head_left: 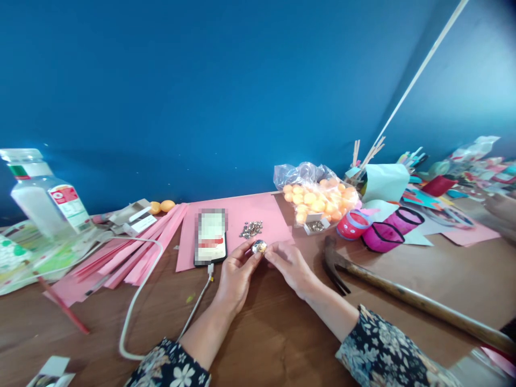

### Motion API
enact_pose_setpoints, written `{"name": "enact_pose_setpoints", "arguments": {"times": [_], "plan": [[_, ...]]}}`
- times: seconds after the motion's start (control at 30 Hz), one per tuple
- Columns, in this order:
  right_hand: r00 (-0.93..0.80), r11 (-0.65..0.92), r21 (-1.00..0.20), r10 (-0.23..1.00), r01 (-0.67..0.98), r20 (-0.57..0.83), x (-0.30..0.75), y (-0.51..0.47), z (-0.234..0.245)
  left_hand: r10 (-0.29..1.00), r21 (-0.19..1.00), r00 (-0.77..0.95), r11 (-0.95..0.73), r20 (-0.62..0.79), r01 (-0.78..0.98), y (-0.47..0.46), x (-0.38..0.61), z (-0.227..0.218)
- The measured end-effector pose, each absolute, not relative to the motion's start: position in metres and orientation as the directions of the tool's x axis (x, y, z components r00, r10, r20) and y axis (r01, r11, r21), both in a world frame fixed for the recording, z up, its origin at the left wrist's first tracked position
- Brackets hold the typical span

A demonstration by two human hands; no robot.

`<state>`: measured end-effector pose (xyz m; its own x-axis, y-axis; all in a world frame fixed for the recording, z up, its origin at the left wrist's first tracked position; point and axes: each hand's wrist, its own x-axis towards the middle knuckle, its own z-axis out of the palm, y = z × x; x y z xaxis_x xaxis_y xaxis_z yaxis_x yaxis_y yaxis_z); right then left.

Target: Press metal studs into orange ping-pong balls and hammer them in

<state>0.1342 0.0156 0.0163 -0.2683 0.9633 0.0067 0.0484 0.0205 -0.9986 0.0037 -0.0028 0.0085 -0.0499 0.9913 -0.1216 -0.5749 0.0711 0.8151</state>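
Between my two hands, low over the table, is a small ball (258,246) with a shiny, silvery, bumpy surface. My left hand (236,271) is closed around its left side, thumb and fingers gripping it. My right hand (291,266) is pinched, its fingertips touching the ball's right side; whatever they hold is too small to make out. Just beyond the ball, a pile of small shiny metal tacks (251,229) lies on a pink sheet (237,207). Left of the pile rests a phone (211,236), its screen blurred, with a white cable (207,277) plugged in.
A clear bag of orange balls (318,196) stands by the blue wall. A hammer (403,293) lies at right, near pink fabric rings (385,236) and a red cup (352,224). Pink paper strips (149,247) and a large bottle (48,199) are at left. Another person's hand (500,207) shows far right.
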Motion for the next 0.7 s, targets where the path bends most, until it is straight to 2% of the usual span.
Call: {"name": "enact_pose_setpoints", "arguments": {"times": [0.47, 0.57, 0.7], "plan": [[-0.282, 0.025, -0.998, 0.959, 0.063, 0.007, 0.1362, 0.0158, 0.0193, 0.993, 0.846, -0.074, 0.041, -0.094, -0.531, -0.0022, 0.0031, 0.0028], [-0.295, -0.006, -1.0, 0.956, 0.02, -0.012, 0.1373, 0.0164, 0.0204, 0.992, 0.879, -0.093, 0.026, -0.08, -0.476, -0.003, 0.0031, 0.0037], [-0.301, -0.058, -0.997, 0.953, -0.045, -0.042, 0.1381, 0.0166, 0.0197, 0.989, 0.949, -0.142, -0.005, -0.042, -0.315, -0.004, 0.0026, 0.0049]]}}
